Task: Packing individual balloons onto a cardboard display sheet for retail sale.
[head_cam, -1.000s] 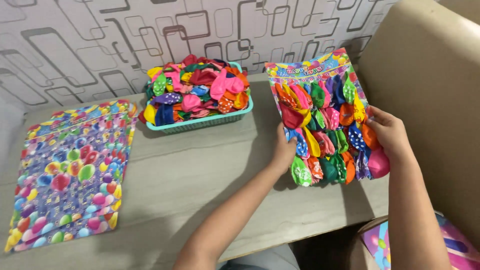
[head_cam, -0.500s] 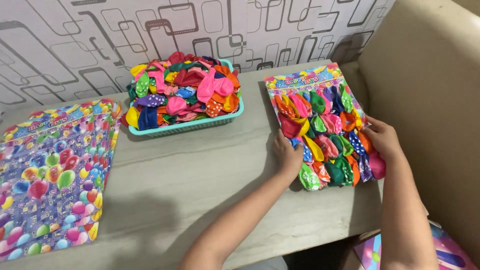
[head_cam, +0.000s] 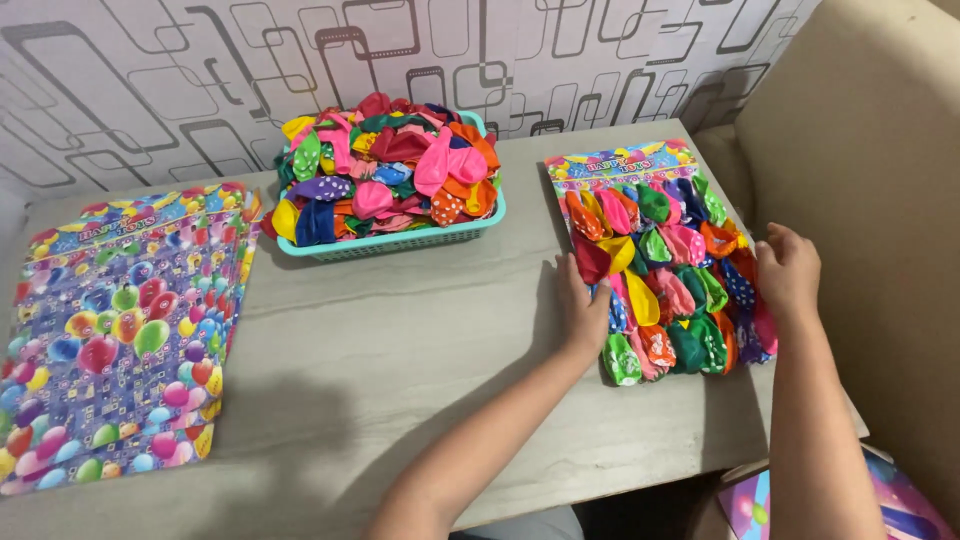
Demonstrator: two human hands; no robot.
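A card filled with rows of coloured balloons (head_cam: 660, 265) lies flat on the grey table (head_cam: 400, 350) at the right. My left hand (head_cam: 580, 310) rests flat on the card's left edge, fingers apart. My right hand (head_cam: 788, 270) touches the card's right edge with loosely curled fingers. Neither hand lifts the card. A teal basket (head_cam: 400, 240) heaped with loose balloons (head_cam: 385, 165) of many colours stands at the back middle of the table.
A stack of printed balloon-pattern cards (head_cam: 115, 330) lies at the table's left. A patterned wall runs behind. A beige cushioned seat (head_cam: 870, 150) stands at the right. A colourful object (head_cam: 850, 500) sits below the table's right front edge.
The view has shifted, so everything sits further right in the frame. My left hand slid down along the card's left edge. My right hand stays at the right edge.
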